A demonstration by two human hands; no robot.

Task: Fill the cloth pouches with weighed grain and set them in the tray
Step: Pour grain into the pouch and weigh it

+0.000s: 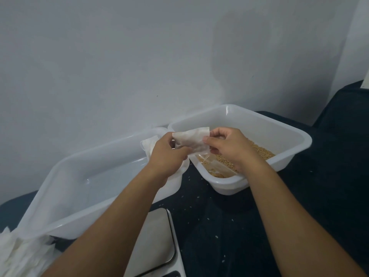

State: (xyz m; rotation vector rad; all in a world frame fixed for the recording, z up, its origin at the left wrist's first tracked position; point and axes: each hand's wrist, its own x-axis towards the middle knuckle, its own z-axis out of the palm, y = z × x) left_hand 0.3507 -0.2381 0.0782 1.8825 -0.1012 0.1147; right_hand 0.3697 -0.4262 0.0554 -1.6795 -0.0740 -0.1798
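Note:
A small white cloth pouch is held up between both hands over the gap between two tubs. My left hand pinches its left side and my right hand pinches its right edge with thumb and fingers. A thin drawstring hangs below the pouch. Behind my right hand stands a white plastic tub holding brown grain and a clear scoop. At the left lies a large translucent tray, with one white pouch in its far right corner.
A kitchen scale with a steel platform sits at the bottom centre, between my forearms. A heap of flat white pouches lies at the bottom left. Loose grains dot the dark cloth surface. A grey wall rises close behind.

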